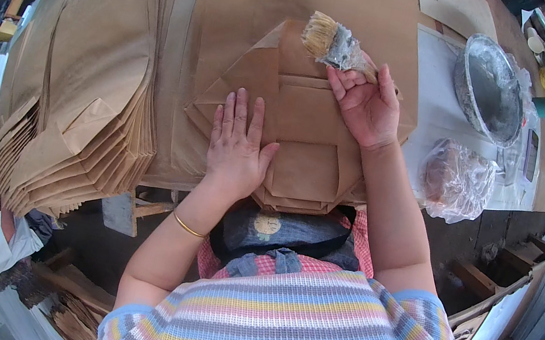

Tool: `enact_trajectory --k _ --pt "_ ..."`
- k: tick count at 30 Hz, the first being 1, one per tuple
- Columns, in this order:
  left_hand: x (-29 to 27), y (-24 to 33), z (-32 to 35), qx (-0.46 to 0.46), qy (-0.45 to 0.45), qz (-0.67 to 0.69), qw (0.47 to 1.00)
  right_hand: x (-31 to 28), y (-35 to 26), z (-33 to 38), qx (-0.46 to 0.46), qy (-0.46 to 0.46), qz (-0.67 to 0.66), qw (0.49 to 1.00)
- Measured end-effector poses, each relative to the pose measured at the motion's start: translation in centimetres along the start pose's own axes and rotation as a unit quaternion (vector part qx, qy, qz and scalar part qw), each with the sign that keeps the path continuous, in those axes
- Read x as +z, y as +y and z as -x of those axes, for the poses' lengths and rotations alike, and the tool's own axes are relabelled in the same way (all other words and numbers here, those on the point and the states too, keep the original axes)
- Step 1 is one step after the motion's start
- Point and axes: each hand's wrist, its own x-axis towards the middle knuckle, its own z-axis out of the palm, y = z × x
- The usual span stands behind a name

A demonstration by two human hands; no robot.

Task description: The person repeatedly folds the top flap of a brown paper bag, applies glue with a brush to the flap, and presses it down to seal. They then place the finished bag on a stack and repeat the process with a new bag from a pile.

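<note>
A brown paper bag (310, 115) with a folded bottom lies on the worktable before me. My left hand (242, 137) rests flat on its left side, fingers stretched out and holding nothing. Palm up over the bag's right side, my right hand (368, 108) has its fingers curled round the handle of a wide brush (336, 45). Pale bristles point to the far left, and the brush's middle is smeared with grey-white paste. The handle is partly hidden by the fingers.
On the left, a stack of folded paper bags (84, 131) overhangs the table edge. To the right stand a metal basin (491, 91) of greyish paste and a plastic-wrapped bundle (458, 181). Another person (1, 240) is at the far lower left. Wooden crates (499, 280) stand below right.
</note>
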Motion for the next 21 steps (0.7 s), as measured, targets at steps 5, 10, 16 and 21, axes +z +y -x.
enact_trajectory --k 5,10,16,21 --pt "-0.1 -4.3 -4.1 0.074 0.039 0.100 0.991 0.2 -0.1 0.4 0.010 -0.008 0.005 1.000" --pt "0.9 -3.5 -7.3 0.094 0.013 0.022 0.995 -0.2 0.0 0.2 0.024 -0.044 0.003 0.999" --pt "0.2 -1.3 -1.9 0.029 -0.012 0.010 0.999 -0.4 -0.3 0.6 0.053 -0.019 0.000 0.998" --pt "-0.7 -4.8 -4.9 0.133 -0.014 0.110 0.985 1.5 0.2 1.9 0.089 0.085 0.185 0.975"
